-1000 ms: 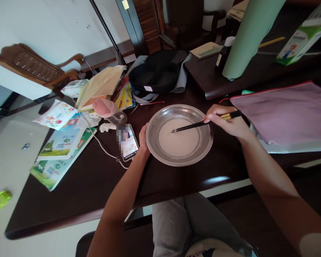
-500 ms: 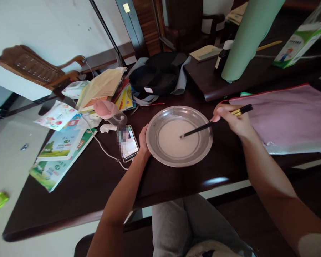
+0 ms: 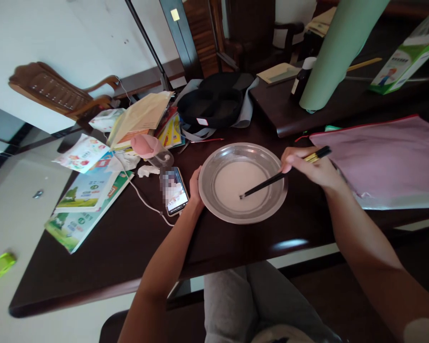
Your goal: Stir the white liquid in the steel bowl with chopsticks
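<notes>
A wide stainless steel bowl (image 3: 208,190) stands on the dark table, with a shallow pool of milky white liquid (image 3: 232,178) in it. My left hand (image 3: 196,186) holds the bowl by its left side, the fingers partly hidden under the rim. Over the bowl's right rim, my right hand (image 3: 305,165) is closed around black chopsticks (image 3: 266,183) with gold bands near their top ends. The chopsticks slant down to the left, and their tips are in the liquid. Just left of my left hand lies a lit phone (image 3: 177,193) with a cable plugged in.
A pink-topped cup (image 3: 148,146), crumpled tissue (image 3: 147,171), booklets (image 3: 82,190) and papers cover the left side. Behind the bowl sits a black bag (image 3: 210,102). A pink zip pouch (image 3: 386,162) lies right; a green roll (image 3: 332,62) and dark bottle (image 3: 300,83) stand behind.
The chopstick tips have moved toward me within the liquid, and my right hand has shifted slightly left relative to the bowl. My left hand stays on the bowl. The view has shifted a little.
</notes>
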Action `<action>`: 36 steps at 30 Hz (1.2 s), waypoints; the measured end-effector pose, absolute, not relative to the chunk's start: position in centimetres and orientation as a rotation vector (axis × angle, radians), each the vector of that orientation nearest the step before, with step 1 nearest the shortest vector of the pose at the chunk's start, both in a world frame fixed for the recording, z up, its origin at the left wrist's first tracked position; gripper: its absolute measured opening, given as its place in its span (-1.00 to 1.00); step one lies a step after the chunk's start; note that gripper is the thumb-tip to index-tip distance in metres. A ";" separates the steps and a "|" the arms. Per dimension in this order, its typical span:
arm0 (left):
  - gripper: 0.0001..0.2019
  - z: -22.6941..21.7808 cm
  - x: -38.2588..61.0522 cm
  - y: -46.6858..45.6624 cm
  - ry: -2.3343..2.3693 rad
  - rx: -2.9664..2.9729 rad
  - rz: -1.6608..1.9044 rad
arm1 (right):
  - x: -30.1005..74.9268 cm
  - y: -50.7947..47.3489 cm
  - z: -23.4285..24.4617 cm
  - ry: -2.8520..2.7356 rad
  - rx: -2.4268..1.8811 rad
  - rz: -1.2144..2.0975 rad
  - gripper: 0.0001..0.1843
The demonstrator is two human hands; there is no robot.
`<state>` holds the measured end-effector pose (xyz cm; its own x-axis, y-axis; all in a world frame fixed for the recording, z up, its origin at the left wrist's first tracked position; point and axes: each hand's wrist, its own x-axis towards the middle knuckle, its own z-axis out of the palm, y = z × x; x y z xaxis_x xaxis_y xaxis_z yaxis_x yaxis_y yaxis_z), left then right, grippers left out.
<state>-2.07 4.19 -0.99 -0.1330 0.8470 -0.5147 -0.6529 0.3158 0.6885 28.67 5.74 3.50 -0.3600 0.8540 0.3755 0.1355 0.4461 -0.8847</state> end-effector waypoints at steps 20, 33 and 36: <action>-0.80 -0.6 -1.9 4.1 1.114 0.216 1.300 | 29.0 5.9 3.3 -1.676 -0.908 0.833 -0.55; -0.81 -1.1 -2.1 4.2 1.093 0.237 1.322 | 29.1 6.0 3.3 -1.635 -0.924 0.875 -0.50; -0.82 -1.3 -2.3 4.3 1.085 0.242 1.319 | 28.9 5.8 3.4 -1.779 -0.851 0.988 -0.56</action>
